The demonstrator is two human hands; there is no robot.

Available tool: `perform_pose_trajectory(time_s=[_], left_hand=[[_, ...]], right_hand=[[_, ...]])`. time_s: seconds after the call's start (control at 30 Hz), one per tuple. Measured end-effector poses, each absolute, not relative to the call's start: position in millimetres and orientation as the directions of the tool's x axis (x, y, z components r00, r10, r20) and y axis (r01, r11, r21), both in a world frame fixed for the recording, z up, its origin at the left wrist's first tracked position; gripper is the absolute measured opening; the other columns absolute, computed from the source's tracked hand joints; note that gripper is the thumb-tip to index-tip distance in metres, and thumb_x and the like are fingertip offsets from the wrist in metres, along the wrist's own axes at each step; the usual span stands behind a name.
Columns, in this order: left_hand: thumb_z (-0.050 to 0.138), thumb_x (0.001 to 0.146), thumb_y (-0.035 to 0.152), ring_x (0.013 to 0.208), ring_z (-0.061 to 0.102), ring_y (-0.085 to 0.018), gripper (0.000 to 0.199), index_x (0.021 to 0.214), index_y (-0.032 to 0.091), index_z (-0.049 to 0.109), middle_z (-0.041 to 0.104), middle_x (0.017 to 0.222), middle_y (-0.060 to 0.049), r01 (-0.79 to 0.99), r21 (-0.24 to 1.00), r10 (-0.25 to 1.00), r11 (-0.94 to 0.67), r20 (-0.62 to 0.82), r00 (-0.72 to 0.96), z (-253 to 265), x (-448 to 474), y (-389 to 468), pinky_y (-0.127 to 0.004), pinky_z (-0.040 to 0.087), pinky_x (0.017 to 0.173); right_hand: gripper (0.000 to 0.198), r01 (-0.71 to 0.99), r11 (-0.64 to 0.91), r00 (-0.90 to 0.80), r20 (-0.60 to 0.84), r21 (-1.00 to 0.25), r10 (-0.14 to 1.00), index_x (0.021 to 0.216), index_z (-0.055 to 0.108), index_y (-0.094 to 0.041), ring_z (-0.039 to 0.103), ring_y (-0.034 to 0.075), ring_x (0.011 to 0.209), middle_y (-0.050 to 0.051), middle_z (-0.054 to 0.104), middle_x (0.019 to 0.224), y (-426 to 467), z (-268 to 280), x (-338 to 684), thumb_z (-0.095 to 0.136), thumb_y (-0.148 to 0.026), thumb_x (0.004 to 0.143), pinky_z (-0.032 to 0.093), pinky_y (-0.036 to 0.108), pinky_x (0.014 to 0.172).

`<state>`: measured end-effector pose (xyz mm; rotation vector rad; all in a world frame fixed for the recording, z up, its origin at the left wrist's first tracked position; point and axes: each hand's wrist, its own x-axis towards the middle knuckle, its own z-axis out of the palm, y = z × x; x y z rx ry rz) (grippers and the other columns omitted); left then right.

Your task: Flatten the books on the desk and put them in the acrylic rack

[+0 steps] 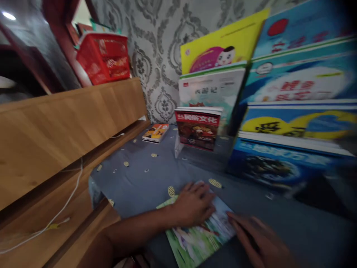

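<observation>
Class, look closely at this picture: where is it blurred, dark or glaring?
Head view: the right hand and the lowest blue book look smeared; head view: the red-topped book has a clearer title; head view: the upper right corner falls to black; head view: a light glares white at upper left.

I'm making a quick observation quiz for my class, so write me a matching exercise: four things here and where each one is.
1. Left hand
2. Right hand
3. Red basket
4. Orange-covered booklets

A. Atop the wooden board
B. Lying on the blue-grey cloth, near the wall
C. On top of the green-and-blue book
D. At that book's right edge

Pairs: 1-C, 2-D, 3-A, 4-B
</observation>
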<state>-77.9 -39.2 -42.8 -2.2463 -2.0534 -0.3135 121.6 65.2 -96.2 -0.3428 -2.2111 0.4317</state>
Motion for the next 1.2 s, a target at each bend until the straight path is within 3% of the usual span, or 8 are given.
perform_pose_trajectory(time_s=[0.27, 0.43, 0.6, 0.73, 1.0, 1.2], left_hand=[[0.045, 0.101, 0.024, 0.144, 0.045, -0.026, 0.038, 0.138, 0.018, 0.054, 0.05, 0.152, -0.014, 0.981, 0.174, 0.978, -0.083, 0.202, 0.047, -48, -85, -38, -0.046, 0.041, 0.116], [0.045, 0.098, 0.015, 0.143, 0.045, -0.026, 0.043, 0.14, 0.012, 0.049, 0.052, 0.149, -0.018, 0.97, 0.225, 0.974, -0.095, 0.224, 0.044, -54, -93, -35, -0.046, 0.041, 0.116], [0.048, 0.086, 0.0, 0.131, 0.057, -0.027, 0.067, 0.149, 0.016, 0.037, 0.061, 0.137, -0.016, 0.927, 0.349, 0.965, -0.138, 0.257, 0.047, -57, -109, -33, -0.048, 0.047, 0.108], [0.04, 0.093, 0.004, 0.129, 0.058, -0.024, 0.058, 0.149, 0.019, 0.037, 0.062, 0.137, -0.015, 0.875, 0.447, 0.95, -0.186, 0.31, 0.044, -62, -120, -28, -0.045, 0.046, 0.11], [0.039, 0.098, 0.012, 0.128, 0.058, -0.026, 0.048, 0.146, 0.018, 0.04, 0.063, 0.138, -0.013, 0.914, 0.376, 0.945, -0.155, 0.327, 0.026, -65, -120, -28, -0.047, 0.043, 0.111], [0.039, 0.097, 0.011, 0.124, 0.061, -0.026, 0.045, 0.142, 0.016, 0.046, 0.064, 0.136, -0.013, 0.923, 0.345, 0.934, -0.173, 0.354, 0.043, -67, -122, -26, -0.048, 0.043, 0.112]], right_hand=[[0.03, 0.258, 0.82, -0.709, 0.477, -0.511, 0.52, 0.111, 0.072, -0.021, 0.067, 0.025, 0.085, 0.01, 0.077, 0.095, 44, -60, 122, 0.044, -0.026, 0.101, 0.053, 0.042, 0.08], [0.029, 0.271, 0.843, -0.793, 0.388, -0.465, 0.469, 0.115, 0.069, -0.02, 0.066, 0.026, 0.097, 0.011, 0.075, 0.103, 38, -50, 112, 0.045, -0.017, 0.099, 0.049, 0.042, 0.089], [0.03, 0.265, 0.871, -0.864, 0.3, -0.414, 0.405, 0.118, 0.065, -0.018, 0.06, 0.026, 0.122, 0.014, 0.07, 0.126, 41, -46, 78, 0.047, -0.009, 0.095, 0.043, 0.045, 0.103], [0.032, 0.299, 0.862, -0.844, 0.308, -0.409, 0.439, 0.123, 0.063, -0.018, 0.055, 0.025, 0.132, 0.015, 0.065, 0.136, 46, -55, 64, 0.045, -0.01, 0.097, 0.04, 0.048, 0.109], [0.032, 0.366, 0.863, -0.799, 0.358, -0.347, 0.483, 0.126, 0.064, -0.02, 0.06, 0.025, 0.126, 0.012, 0.067, 0.136, 37, -65, 111, 0.046, -0.016, 0.1, 0.042, 0.05, 0.109], [0.029, 0.5, 0.824, -0.741, 0.36, -0.266, 0.566, 0.12, 0.068, -0.019, 0.064, 0.029, 0.106, 0.013, 0.071, 0.12, 6, -59, 142, 0.048, -0.019, 0.1, 0.053, 0.047, 0.089]])
